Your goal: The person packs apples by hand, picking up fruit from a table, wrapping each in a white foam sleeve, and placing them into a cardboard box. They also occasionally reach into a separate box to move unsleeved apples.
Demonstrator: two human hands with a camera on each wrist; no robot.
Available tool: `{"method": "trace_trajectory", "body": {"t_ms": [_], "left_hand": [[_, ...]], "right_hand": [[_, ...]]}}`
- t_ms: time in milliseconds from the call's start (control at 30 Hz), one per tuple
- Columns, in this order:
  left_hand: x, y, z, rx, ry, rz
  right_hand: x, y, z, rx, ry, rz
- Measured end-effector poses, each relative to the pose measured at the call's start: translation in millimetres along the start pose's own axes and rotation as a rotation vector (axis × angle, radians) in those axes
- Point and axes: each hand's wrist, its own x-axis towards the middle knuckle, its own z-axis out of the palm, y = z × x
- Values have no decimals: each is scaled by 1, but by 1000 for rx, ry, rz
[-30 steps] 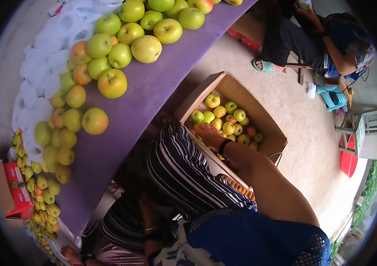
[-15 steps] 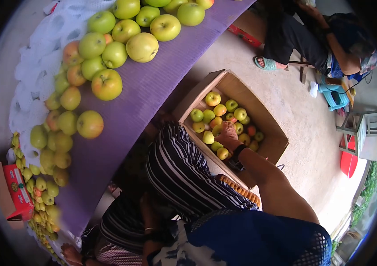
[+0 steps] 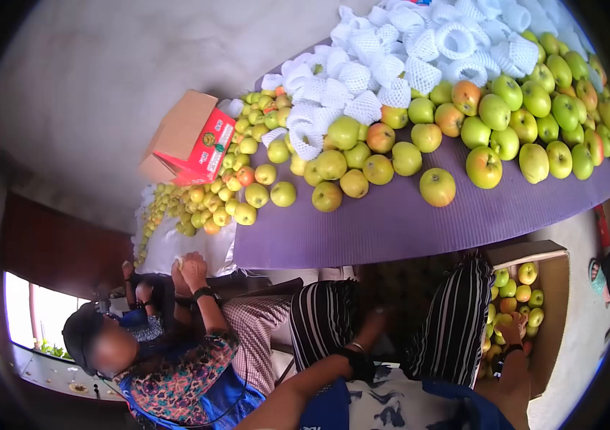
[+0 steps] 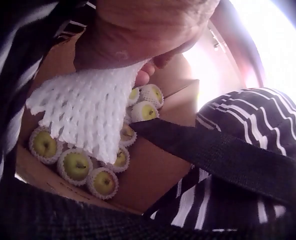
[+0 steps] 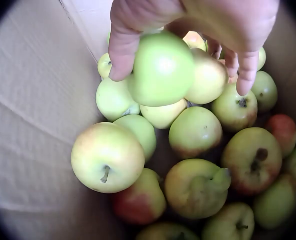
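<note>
My right hand (image 3: pixel 511 328) is down inside a cardboard box of apples beside my leg. In the right wrist view its thumb and fingers curl round a green apple (image 5: pixel 163 69), with a paler apple (image 5: pixel 207 77) close against it under the fingers. My left hand (image 4: pixel 148 27) holds a white foam net sleeve (image 4: pixel 83 110), which hangs flat from its fingers. Below that sleeve, another cardboard box (image 4: pixel 158 170) contains several apples in foam nets (image 4: pixel 77 166). From the head, my left hand is a dim shape between my striped knees.
A purple-topped table (image 3: pixel 362 236) runs across the front, bearing many loose apples (image 3: pixel 484 168) and a heap of foam nets (image 3: pixel 419 50). A red carton (image 3: pixel 208 147) stands at its left part. Another person (image 3: pixel 176 373) sits to my left, hands raised near the table edge.
The head view has swung left, bringing the foam heap and the seated neighbour into sight. My right hand has moved from the box's near side in among the apples.
</note>
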Motion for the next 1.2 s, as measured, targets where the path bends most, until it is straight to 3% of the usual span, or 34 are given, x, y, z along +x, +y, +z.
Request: {"method": "trace_trajectory", "body": {"t_ms": [300, 433, 500, 567, 667, 700, 767, 800, 833, 900, 933, 967, 1033, 1200], "left_hand": [[7, -7, -2, -33, -65, -74], [7, -6, 2, -9, -60, -3], [6, -1, 2, 6, -40, 17], [1, -2, -1, 18, -62, 144], [11, -17, -1, -127, -138, 80], [8, -14, 1, -141, -152, 88], [-1, 1, 2, -161, -103, 59], [-6, 7, 1, -176, -118, 68], [-10, 14, 1, -215, -125, 36], [-16, 21, 0, -267, -153, 9], [-18, 22, 0, -344, -173, -17], [-20, 23, 1, -419, -193, -43], [-15, 17, 5, -470, -213, -18], [-20, 19, 6, -643, -224, 27]], "right_hand": [[-9, -4, -4, -192, -52, -15], [-1, 3, 4, -202, -26, -19], [1, -2, -3, -227, -102, 31], [-8, -7, -6, -224, -37, 63], [-21, -3, -18, -70, 5, 46], [-23, 7, -21, -78, 24, 48], [-27, 22, -33, 184, 87, 40], [-39, 17, -50, 147, 120, 21], [-55, 6, -69, 138, 142, 19], [-104, -33, -111, 607, -20, -38], [-143, -75, -136, 652, -50, -110], [-164, -94, -150, 646, -27, -111], [-196, -128, -170, 451, 179, -457], [-255, -260, -190, 264, 63, -939]]}}
